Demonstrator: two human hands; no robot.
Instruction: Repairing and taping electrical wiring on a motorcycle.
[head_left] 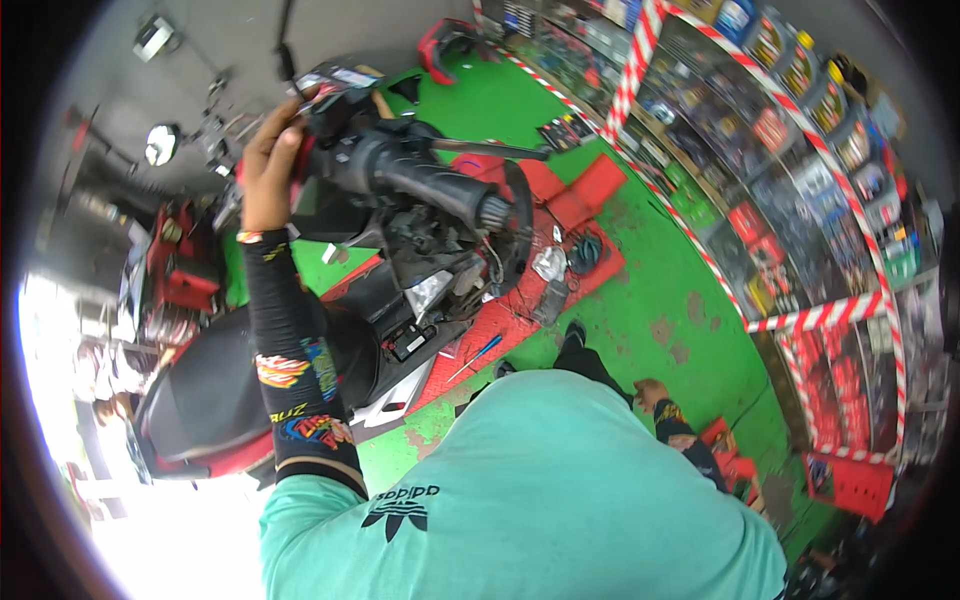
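A partly stripped scooter stands in front of me, its black handlebar (400,170) crossing the upper middle with a rubber grip (485,210) pointing my way. My left hand (270,170), at the end of a raised arm in a printed sleeve, is closed around the handlebar's left part, thumb up; the exact spot under the fingers is hidden. Low at my right side hangs my right hand (651,393), its fingers loosely apart with nothing seen in them. Below the handlebar, wiring and inner frame (430,240) lie exposed, with a battery (410,342) in the floorboard.
A red mat (480,345) under the scooter holds a blue-handled screwdriver (478,355) and loose parts. The black seat (250,385) extends left. Glass display shelves (760,180) edged in red-white tape line the right. A red panel (447,50) lies on the green floor (660,270).
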